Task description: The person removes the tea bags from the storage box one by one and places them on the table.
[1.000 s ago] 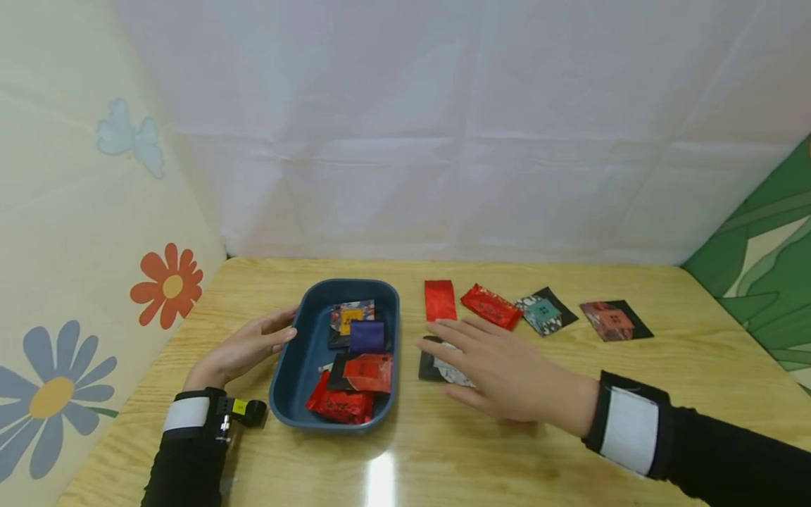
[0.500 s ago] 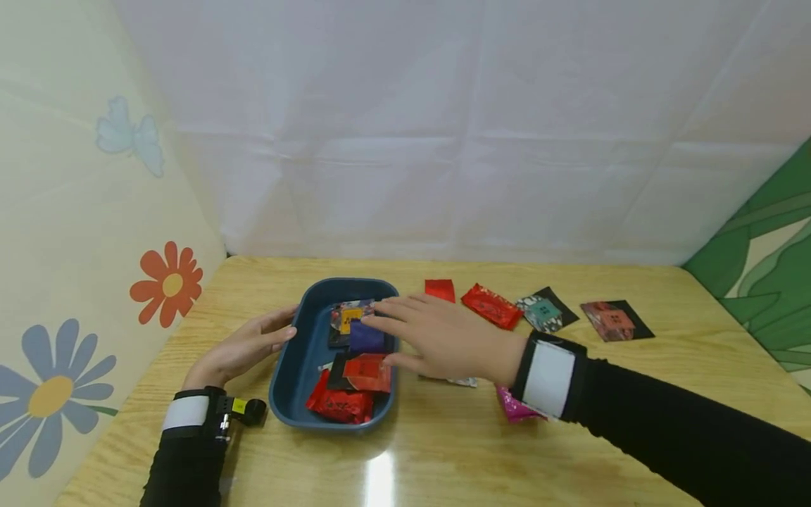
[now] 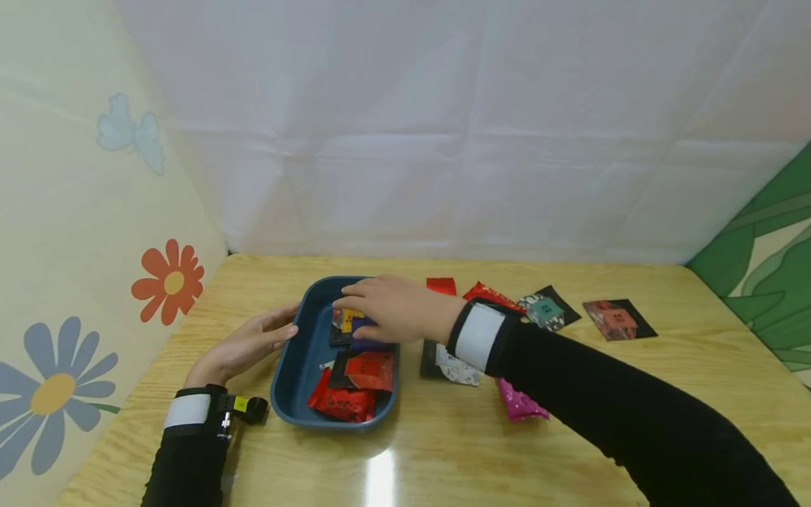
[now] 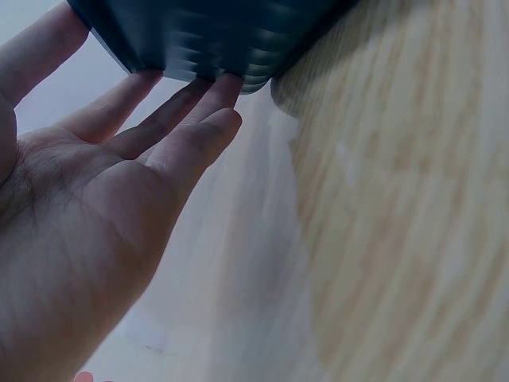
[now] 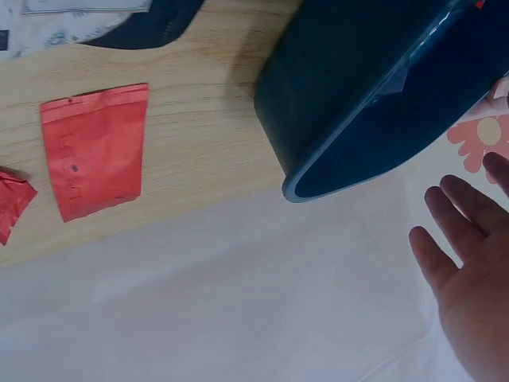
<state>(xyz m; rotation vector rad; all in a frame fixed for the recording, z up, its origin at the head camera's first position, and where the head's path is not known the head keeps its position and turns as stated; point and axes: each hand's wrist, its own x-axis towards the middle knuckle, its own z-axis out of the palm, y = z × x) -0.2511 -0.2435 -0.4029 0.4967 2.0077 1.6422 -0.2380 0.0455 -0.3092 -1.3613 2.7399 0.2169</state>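
A blue plastic box (image 3: pixel 298 355) stands left of the table's middle. In it lie a black sachet with a yellow label (image 3: pixel 341 334), a purple packet (image 3: pixel 370 345), a black sachet with a red label (image 3: pixel 369 371) and a crinkled red packet (image 3: pixel 342 405). My left hand (image 3: pixel 243 346) rests its fingertips against the box's left side; the left wrist view shows those fingertips (image 4: pixel 147 76) at the outer wall. Over the box's far right part hovers my right hand (image 3: pixel 400 308), covering some of the purple packet. Its fingers are spread with nothing held, as the right wrist view shows.
Right of the box lie a black sachet with a white label (image 3: pixel 453 364), a pink packet (image 3: pixel 519 403), a flat red packet (image 5: pixel 95 155), a crinkled red packet (image 3: pixel 491 294), a teal-labelled sachet (image 3: pixel 546 310) and another red-labelled sachet (image 3: pixel 617 319). A white sheet (image 3: pixel 443 141) hangs behind.
My right hand has moved left from above the white-labelled sachet to over the box, uncovering that sachet and the pink packet. The left hand has stayed at the box's side.
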